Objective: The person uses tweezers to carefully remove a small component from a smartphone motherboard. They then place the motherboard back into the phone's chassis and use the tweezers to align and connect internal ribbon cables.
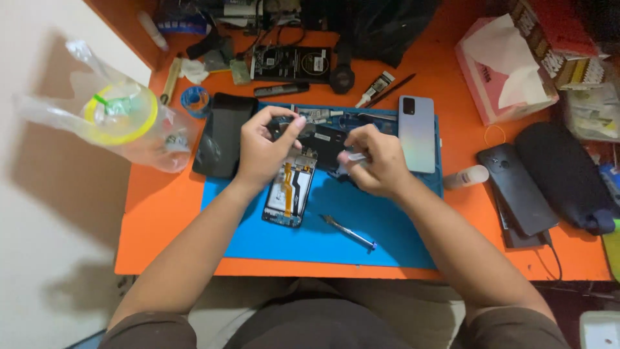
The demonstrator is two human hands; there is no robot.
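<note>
On the blue mat (387, 226) an opened phone (290, 190) lies under the left hand (261, 152), whose grip pinches a black part (323, 143); right hand (378, 161), at 3 o'clock, holds a small white piece (356, 157)

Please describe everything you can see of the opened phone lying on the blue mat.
The opened phone lies flat on the blue mat, back cover off, long axis slightly tilted. Its dark frame shows an orange-yellow flex strip and pale inner parts. Its upper end is hidden under the left hand. The pictures do not show whether the hand touches it.
</note>
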